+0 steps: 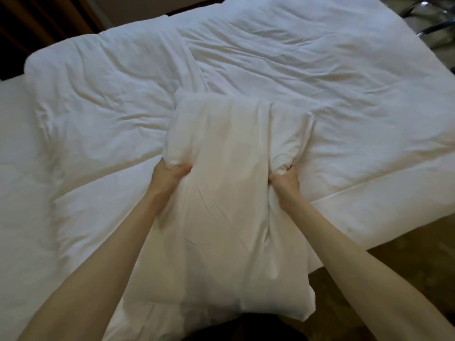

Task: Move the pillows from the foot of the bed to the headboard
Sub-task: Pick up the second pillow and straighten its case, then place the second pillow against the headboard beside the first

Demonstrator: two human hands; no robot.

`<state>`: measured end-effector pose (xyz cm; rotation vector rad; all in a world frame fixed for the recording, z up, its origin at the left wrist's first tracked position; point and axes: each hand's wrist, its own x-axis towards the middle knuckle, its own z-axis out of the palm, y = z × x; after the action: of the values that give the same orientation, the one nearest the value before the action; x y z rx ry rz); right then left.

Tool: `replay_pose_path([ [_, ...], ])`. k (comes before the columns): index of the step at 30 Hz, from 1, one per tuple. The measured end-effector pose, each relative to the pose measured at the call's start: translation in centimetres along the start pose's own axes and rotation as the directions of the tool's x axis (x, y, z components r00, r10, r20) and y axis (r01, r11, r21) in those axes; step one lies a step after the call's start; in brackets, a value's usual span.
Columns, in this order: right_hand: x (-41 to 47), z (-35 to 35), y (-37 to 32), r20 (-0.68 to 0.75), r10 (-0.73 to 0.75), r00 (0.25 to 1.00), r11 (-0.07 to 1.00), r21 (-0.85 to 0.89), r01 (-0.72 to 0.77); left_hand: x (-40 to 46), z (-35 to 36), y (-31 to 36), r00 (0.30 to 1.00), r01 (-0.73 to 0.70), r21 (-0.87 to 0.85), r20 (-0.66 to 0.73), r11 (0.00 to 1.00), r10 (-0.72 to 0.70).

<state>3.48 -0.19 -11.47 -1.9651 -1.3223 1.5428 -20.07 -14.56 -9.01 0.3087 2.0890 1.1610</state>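
The left hand (170, 175) and the right hand (284, 182) each squeeze one side of the soft white cloth pillow (229, 193), so it stays up over the puffy white blanket (295, 70), probably ready to carry

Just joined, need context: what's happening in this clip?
A person is holding one white pillow in both hands. The left hand and the right hand each bunch the fabric at opposite sides, roughly midway along it. The pillow hangs lengthwise in front of the person, over the near edge of the bed, above a rumpled white duvet. No second pillow can be made out, and the pillow has not yet been set down anywhere.
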Motion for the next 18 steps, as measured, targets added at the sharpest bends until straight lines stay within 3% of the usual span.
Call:
replay_pose_path([
  [6, -7.1, 2.2, -2.5, 0.061, -0.131, 0.990, 0.991, -0.004, 0.131, -4.1, -6.9, -1.3, 0.993, -0.036, -0.100, -0.118, 0.994, 0.024],
  [12, -18.2, 10.2, -4.7, 0.170, -0.282, 0.944, 0.959, 0.072, 0.273, -8.3, -20.5, -3.4, 0.961, -0.142, -0.161, -0.258, 0.977, 0.097],
  [18, -29.3, 18.9, -4.5, 0.242, -0.369, 0.897, 0.929, 0.124, 0.349, -11.8, -34.8, -7.1, 0.939, -0.209, -0.145, -0.305, 0.967, 0.158],
])
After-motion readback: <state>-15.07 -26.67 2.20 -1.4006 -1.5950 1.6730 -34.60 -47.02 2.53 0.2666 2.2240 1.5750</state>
